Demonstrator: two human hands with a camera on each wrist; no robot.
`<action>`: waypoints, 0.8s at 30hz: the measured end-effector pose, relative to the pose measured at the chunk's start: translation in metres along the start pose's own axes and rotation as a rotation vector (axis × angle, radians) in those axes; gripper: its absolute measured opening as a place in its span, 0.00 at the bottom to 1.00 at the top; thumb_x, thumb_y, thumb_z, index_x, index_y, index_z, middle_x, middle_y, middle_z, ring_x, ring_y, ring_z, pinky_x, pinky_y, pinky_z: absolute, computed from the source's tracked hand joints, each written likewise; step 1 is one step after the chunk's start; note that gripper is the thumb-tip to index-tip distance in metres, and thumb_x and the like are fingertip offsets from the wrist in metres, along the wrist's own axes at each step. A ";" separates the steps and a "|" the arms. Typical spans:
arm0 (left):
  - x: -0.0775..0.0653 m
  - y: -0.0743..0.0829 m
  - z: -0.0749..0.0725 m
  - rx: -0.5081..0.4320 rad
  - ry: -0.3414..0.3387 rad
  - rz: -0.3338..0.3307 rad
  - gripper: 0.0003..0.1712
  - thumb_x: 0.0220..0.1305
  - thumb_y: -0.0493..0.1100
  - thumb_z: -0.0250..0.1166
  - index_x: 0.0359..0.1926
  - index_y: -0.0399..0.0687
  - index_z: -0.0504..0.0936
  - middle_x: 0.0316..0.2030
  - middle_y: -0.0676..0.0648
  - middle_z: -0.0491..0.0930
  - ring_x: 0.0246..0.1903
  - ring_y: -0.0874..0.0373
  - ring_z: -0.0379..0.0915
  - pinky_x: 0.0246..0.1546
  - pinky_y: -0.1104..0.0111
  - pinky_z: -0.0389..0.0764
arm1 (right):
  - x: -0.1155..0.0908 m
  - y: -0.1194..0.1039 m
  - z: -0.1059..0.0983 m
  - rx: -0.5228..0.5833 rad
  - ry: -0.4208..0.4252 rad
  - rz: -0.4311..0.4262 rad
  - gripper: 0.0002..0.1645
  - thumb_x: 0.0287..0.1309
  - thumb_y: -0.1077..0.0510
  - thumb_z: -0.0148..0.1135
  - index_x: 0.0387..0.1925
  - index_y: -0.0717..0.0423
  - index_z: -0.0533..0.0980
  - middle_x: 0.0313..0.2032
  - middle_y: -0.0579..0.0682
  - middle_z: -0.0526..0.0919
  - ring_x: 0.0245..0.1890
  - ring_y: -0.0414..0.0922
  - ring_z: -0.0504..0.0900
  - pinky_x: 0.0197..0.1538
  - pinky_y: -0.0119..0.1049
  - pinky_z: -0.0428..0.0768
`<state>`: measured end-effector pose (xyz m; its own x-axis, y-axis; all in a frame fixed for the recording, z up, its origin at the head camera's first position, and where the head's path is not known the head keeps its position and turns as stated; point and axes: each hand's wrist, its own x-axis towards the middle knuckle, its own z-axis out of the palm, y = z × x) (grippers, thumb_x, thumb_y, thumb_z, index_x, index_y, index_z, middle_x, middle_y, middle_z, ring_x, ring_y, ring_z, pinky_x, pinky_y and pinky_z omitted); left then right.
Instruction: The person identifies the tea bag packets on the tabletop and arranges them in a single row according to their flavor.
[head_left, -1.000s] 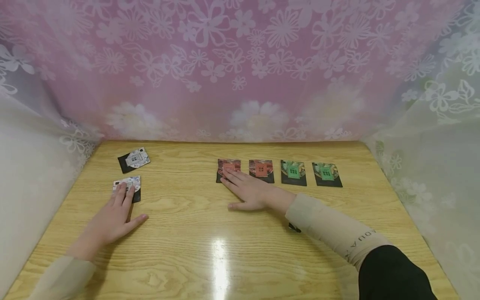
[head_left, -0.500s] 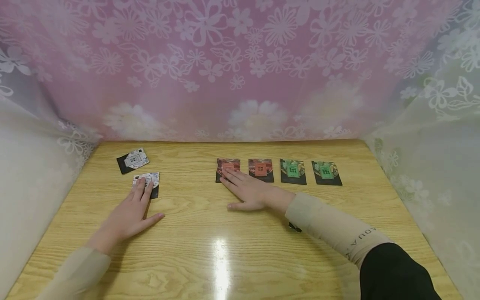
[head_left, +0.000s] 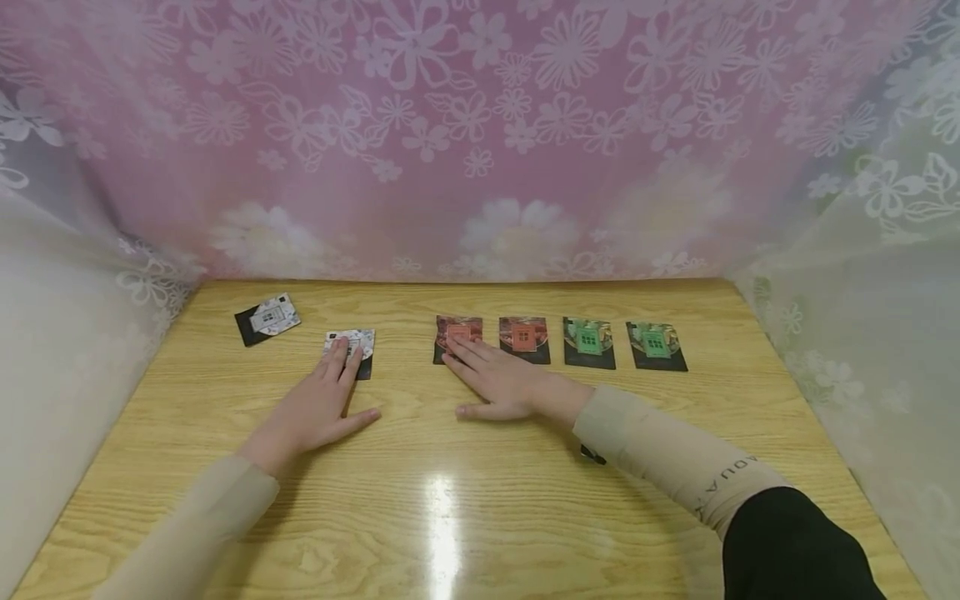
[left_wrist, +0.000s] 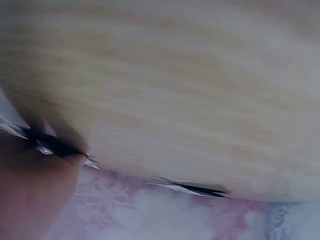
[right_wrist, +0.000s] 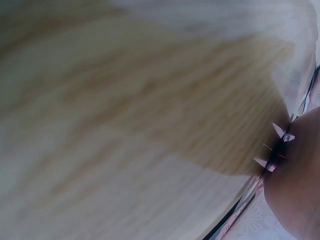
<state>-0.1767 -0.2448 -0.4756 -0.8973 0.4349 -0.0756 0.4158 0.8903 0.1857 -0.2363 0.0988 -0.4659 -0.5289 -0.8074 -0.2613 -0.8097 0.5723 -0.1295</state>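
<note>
Under the fingertips of my left hand (head_left: 315, 408) lies a white and black packet (head_left: 364, 343), flat on the wooden table (head_left: 360, 517). My left fingers are straight and the thumb is spread to the side. My right hand (head_left: 502, 385) rests with extended fingers on a red and black packet (head_left: 460, 325), covering its lower part. Just right of that one is a second red packet (head_left: 525, 340). In the left wrist view the left hand (left_wrist: 37, 187) presses at a packet seen edge-on; in the right wrist view the right hand (right_wrist: 297, 172) does likewise.
Two green packets (head_left: 589, 343) continue the row to the right. A second white and black packet (head_left: 267, 319) lies tilted at the back left. A small dark object (head_left: 592, 454) shows partly under the right forearm. Flowered cloth (head_left: 480, 150) surrounds the table's back and sides.
My left hand has slid the white and black packet rightward across the table, closer to the red one. My right hand has stayed in place on the red packet.
</note>
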 end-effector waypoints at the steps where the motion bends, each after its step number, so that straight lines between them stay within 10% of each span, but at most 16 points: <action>1: 0.004 0.003 0.000 0.003 -0.001 0.007 0.61 0.74 0.71 0.58 0.84 0.31 0.45 0.83 0.25 0.38 0.83 0.28 0.38 0.80 0.39 0.59 | 0.000 0.000 0.000 0.000 0.004 0.000 0.56 0.77 0.23 0.37 0.87 0.51 0.34 0.87 0.55 0.31 0.88 0.52 0.32 0.88 0.50 0.44; 24: 0.055 0.053 0.000 0.119 -0.067 -0.028 0.59 0.77 0.75 0.46 0.85 0.34 0.41 0.83 0.27 0.38 0.85 0.33 0.36 0.85 0.46 0.51 | -0.001 0.000 -0.001 0.010 0.016 -0.015 0.55 0.78 0.26 0.41 0.87 0.51 0.37 0.87 0.56 0.32 0.88 0.53 0.35 0.88 0.53 0.48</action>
<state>-0.2044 -0.1738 -0.4698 -0.8987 0.4139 -0.1451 0.4088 0.9103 0.0650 -0.2357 0.0997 -0.4650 -0.5213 -0.8179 -0.2437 -0.8149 0.5618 -0.1423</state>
